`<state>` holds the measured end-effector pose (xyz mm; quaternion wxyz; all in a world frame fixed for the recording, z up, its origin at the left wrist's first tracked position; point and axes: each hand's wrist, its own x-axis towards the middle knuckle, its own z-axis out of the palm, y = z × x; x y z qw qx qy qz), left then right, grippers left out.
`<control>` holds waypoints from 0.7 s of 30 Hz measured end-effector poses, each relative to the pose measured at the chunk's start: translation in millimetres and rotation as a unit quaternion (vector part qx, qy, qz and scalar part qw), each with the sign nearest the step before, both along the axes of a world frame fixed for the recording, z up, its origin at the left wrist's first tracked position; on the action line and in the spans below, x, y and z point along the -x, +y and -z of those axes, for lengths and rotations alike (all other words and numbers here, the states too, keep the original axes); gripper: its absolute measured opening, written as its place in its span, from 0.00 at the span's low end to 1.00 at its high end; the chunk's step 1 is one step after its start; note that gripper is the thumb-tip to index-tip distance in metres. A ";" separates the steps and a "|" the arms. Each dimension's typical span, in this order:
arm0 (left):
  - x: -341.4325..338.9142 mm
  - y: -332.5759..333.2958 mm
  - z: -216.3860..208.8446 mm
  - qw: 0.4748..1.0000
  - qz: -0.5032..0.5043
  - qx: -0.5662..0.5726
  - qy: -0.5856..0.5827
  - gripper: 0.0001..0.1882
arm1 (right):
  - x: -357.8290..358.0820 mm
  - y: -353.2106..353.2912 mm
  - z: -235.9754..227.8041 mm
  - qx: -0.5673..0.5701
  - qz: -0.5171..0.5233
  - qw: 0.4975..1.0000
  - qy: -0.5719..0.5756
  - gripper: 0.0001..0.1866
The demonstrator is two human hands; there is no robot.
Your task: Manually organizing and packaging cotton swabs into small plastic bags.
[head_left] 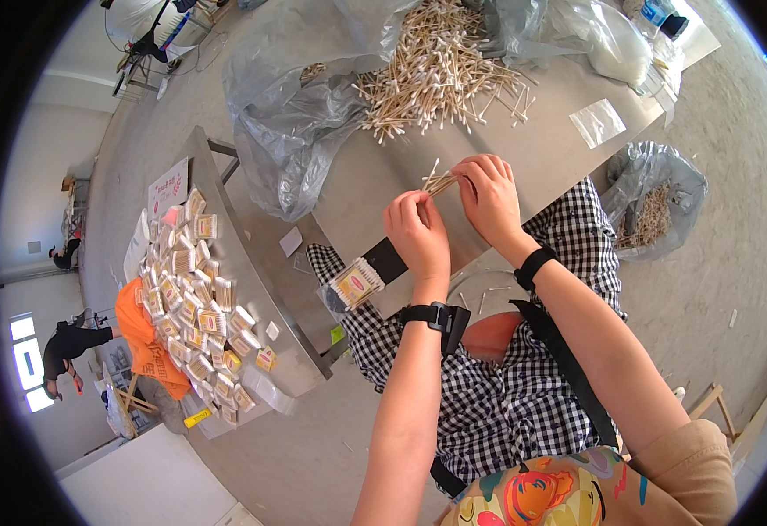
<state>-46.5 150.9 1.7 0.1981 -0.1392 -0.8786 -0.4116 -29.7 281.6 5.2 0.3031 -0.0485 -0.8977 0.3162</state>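
Between both hands is a small bunch of cotton swabs (438,182), with one swab sticking up out of line. My left hand (418,235) pinches the near left end, fingers curled. At the other end, my right hand (490,195) has its fingertips closed on the same bunch. Both hands are over the near part of the metal table (383,180). A big loose pile of cotton swabs (445,74) lies beyond them, partly on clear plastic sheeting (291,123). Left of my left hand, a filled pack of cotton swabs (357,282) sits beside a black strip (386,261) at the table edge.
A second table (265,302) at the left bears a heap of packed swabs (195,307) and an orange cloth (148,337). A plastic-lined bin (655,206) with swabs stands at the right. A flat clear bag (598,123) lies on my table. Another person (76,351) stands far left.
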 end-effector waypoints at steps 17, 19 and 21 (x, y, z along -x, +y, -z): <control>-1.3 0.7 -3.3 0.999 -0.022 0.046 0.012 0.02 | -0.3 -1.3 0.0 -0.013 0.023 1.000 0.000 0.07; -2.0 1.4 -4.7 0.998 -0.024 0.051 0.008 0.03 | -0.1 -1.6 1.1 -0.015 0.062 0.998 0.001 0.06; -2.7 2.2 -6.1 0.998 -0.026 0.057 0.004 0.03 | 0.6 0.3 2.8 -0.016 0.093 0.996 0.001 0.06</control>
